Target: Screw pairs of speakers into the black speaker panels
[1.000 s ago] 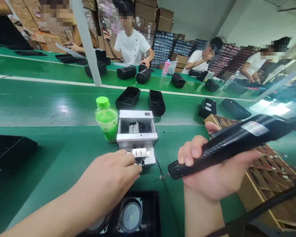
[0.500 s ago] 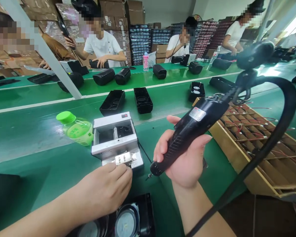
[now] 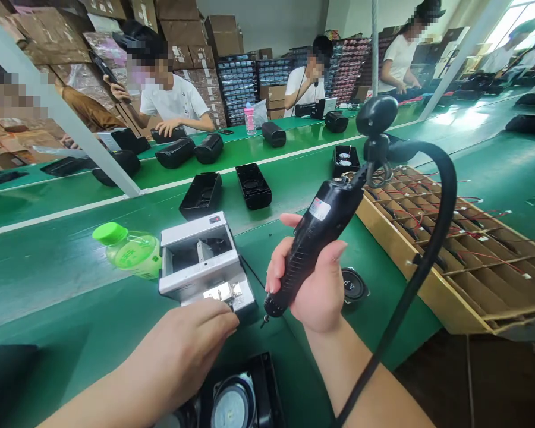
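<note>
My right hand (image 3: 317,291) is wrapped round a black electric screwdriver (image 3: 310,244), held tilted with its bit (image 3: 264,321) pointing down and left just above the green bench. A thick black cable (image 3: 421,261) arcs from its top. My left hand (image 3: 185,351) has its fingers pinched together at the metal outlet (image 3: 223,292) of a grey screw feeder box (image 3: 200,261); what they pinch is too small to see. A black speaker housing (image 3: 236,401) with round drivers lies right under my hands.
A green-capped bottle (image 3: 129,249) lies left of the feeder. A loose round speaker (image 3: 353,284) sits by my right wrist. A cardboard tray (image 3: 455,238) of wired parts fills the right. Black housings (image 3: 253,185) ride the far belt, where several people work.
My right hand has swung the screwdriver from nearly level to steeply upright. My view has turned right, and my left hand has stayed at the feeder's outlet.
</note>
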Tool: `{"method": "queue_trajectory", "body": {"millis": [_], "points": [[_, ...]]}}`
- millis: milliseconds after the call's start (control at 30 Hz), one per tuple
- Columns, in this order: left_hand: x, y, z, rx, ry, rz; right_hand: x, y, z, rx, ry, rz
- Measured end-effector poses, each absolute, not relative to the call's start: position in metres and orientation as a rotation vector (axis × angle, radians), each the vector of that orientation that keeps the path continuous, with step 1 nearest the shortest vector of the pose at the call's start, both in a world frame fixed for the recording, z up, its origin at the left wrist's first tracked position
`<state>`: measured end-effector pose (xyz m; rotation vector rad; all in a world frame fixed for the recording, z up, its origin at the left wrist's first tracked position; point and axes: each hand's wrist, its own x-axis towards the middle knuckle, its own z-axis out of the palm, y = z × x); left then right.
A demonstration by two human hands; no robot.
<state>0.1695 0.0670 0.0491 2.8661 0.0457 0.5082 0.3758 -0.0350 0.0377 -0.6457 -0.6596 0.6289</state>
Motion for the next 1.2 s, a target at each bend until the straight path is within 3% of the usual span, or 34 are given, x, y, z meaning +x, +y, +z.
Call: {"method": "queue_trajectory", "body": {"millis": [267,367,900,1200], "points": [[0.175,0.087,0.106,2.499,0.905,0.803,0.372,-0.036,0.032,-0.621,-0.647,0.666],[0.195,0.100,0.110,2.543,1.059,0.742,0.371,-0.036,0.031,-0.625,-0.652,0.678],[0.205,0.120,0.103,2.362,1.108,0.423,0.367,-0.034,0.043,-0.571,-0.581,0.730],[0.209,0.118,0.105,2.121,0.990,0.565,0.363,-0.033,0.053,-0.599,-0.582,0.695]]}}
